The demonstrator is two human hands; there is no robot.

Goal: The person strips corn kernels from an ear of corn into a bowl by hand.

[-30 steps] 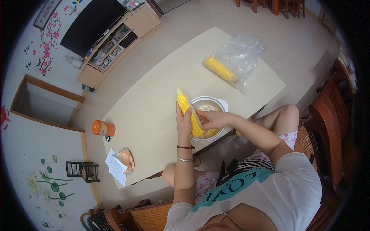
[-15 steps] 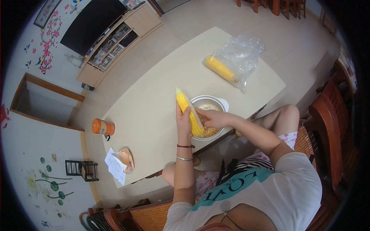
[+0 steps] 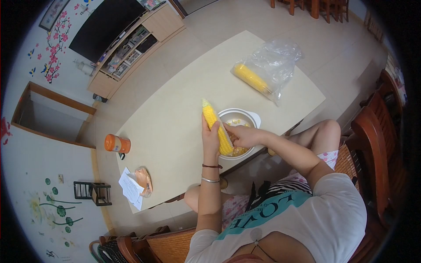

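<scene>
My left hand (image 3: 211, 136) is wrapped around a yellow corn cob (image 3: 215, 127), held tilted with its pale tip pointing away from me. A strip along the cob's right side looks pale, with kernels gone. Against that side rests my right hand (image 3: 244, 135), its fingers bent in toward the cob; the fingertips are partly hidden, and I cannot tell whether they hold a kernel. Below both hands sits a white bowl (image 3: 255, 119) with a handle, with loose yellow kernels (image 3: 239, 151) inside.
At the table's (image 3: 175, 109) far right lies a clear plastic bag (image 3: 280, 59) with yellow corn (image 3: 251, 78) in it. To the left stand an orange jar (image 3: 117, 143), white papers (image 3: 130, 188) and a clear container (image 3: 143, 180). Wooden chairs (image 3: 372, 136) are at the right.
The cob has turned slightly in my left hand, so less of its pale strip shows. Both hands have shifted a little to the right.
</scene>
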